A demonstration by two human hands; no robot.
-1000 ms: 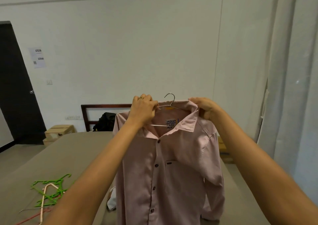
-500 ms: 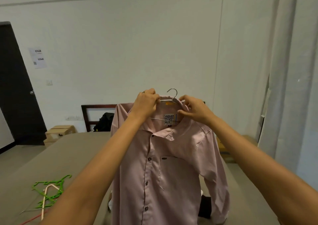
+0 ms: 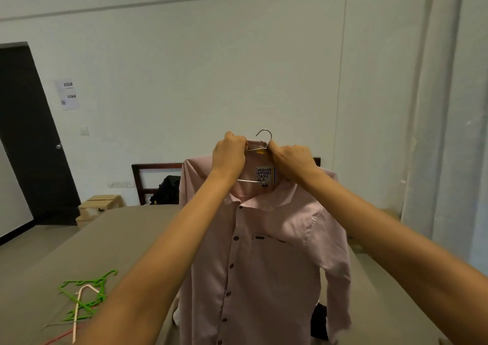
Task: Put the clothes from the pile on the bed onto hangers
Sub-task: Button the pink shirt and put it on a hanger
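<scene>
White wall (image 3: 184,80) fills the back, with a black door (image 3: 26,133) at the left and a white curtain (image 3: 449,133) at the right. Below lies a wide tan bed (image 3: 118,239) with lots of bare room. A pink shirt (image 3: 264,265) hangs in the air over the bed on a wire hanger (image 3: 264,133). The left hand (image 3: 229,154) and right hand (image 3: 293,160) sit on either side of the hook, fingers curled tight on the collar. Green hangers (image 3: 84,294) lie near the bed's left edge, well apart from the shirt.
</scene>
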